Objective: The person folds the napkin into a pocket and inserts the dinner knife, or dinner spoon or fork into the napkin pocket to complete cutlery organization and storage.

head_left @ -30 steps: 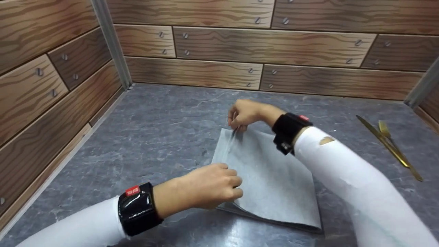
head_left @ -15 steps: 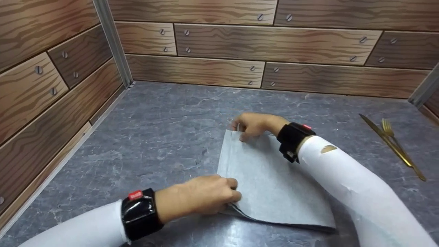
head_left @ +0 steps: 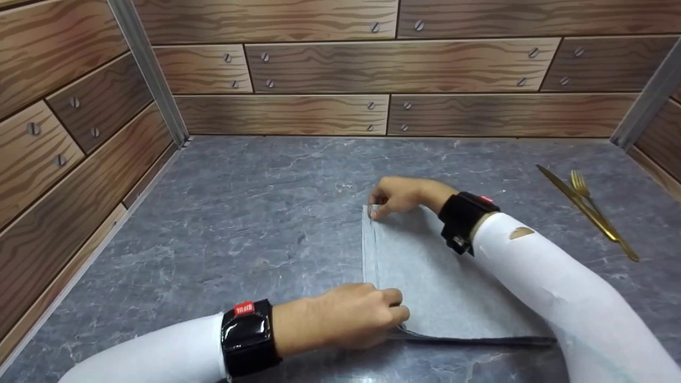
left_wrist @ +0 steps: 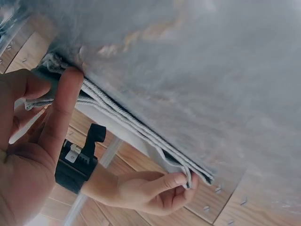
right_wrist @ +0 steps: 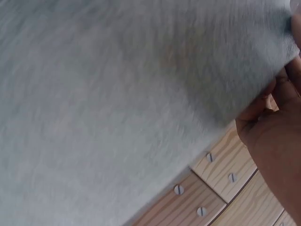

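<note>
A light grey folded cloth [head_left: 452, 287] lies on the dark table, its layered edges stacked along the left side. My left hand [head_left: 356, 316] grips its near left corner; in the left wrist view, fingers [left_wrist: 66, 101] curl at the end of the layers [left_wrist: 127, 117]. At the far left corner, my right hand [head_left: 399, 197] pinches the cloth between thumb and fingers. The left wrist view also shows the right hand [left_wrist: 155, 190] with its thumb at the cloth's corner. In the right wrist view, the cloth [right_wrist: 117, 103] fills most of the picture, and the right hand [right_wrist: 277, 122] holds its edge.
To the right, a gold knife [head_left: 577, 202] and a gold fork [head_left: 601, 213] lie close together, crossing near their handles. Wood-patterned panels [head_left: 319, 69] stand along the back and sides of the marbled grey table [head_left: 239, 223].
The cloth has shifted to the right, and its left edge has turned straighter. Both hands have moved right with it; the right hand has come lower and nearer. The cutlery has stayed put.
</note>
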A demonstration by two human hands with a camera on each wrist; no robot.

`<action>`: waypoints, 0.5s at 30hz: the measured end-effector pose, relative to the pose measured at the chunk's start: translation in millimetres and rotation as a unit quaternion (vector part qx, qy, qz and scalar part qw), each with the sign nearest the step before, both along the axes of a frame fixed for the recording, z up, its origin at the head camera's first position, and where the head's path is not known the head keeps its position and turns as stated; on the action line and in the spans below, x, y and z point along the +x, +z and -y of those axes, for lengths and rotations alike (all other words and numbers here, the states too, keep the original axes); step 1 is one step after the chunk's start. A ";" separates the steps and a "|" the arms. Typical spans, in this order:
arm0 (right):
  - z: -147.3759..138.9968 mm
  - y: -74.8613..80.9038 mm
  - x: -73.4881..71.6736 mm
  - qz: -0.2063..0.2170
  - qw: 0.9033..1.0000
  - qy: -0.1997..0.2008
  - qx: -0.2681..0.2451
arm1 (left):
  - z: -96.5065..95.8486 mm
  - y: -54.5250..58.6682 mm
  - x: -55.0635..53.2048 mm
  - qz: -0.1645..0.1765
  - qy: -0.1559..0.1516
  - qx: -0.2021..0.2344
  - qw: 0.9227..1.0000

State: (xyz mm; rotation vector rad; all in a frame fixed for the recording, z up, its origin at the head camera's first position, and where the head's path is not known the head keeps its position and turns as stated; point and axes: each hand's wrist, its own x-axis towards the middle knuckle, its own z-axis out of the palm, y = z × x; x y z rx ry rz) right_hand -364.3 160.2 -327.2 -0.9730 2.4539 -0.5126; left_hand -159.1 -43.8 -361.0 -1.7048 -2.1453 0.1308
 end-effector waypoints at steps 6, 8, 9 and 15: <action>3.3 -5.7 0.8 -0.011 1.000 0.001 -0.029 | 2.6 -13.8 -8.4 0.012 -0.012 0.014 1.000; 3.1 -7.4 0.7 -0.016 0.999 -0.002 -0.034 | 4.6 -14.0 -11.1 0.040 -0.011 0.002 0.999; 3.0 -8.1 0.3 -0.019 0.999 -0.001 -0.035 | 5.5 -12.6 -11.7 0.052 -0.008 -0.004 0.999; 6.4 -6.7 2.7 -0.053 0.998 -0.004 -0.019 | 10.6 2.2 -6.9 0.072 0.005 -0.028 0.997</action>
